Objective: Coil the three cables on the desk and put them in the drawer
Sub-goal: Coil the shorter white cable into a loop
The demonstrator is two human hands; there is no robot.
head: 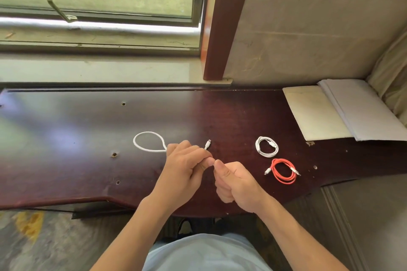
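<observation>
On the dark wooden desk (72,130) my left hand (187,160) is shut on a white braided cable (146,142). A loop of that cable lies on the desk to the left of the hand, and its plug (207,144) sticks out past my fingers. My right hand (235,182) pinches the same cable right beside my left thumb. A coiled white cable (267,146) lies to the right, with a coiled red cable (284,170) just in front of it. No drawer is in view.
Papers and a cream pad (317,112) lie at the desk's far right corner. A window sill (99,70) and a red-brown frame post (222,28) stand behind the desk. Several screw holes dot the desk top. The front edge curves inward near my body.
</observation>
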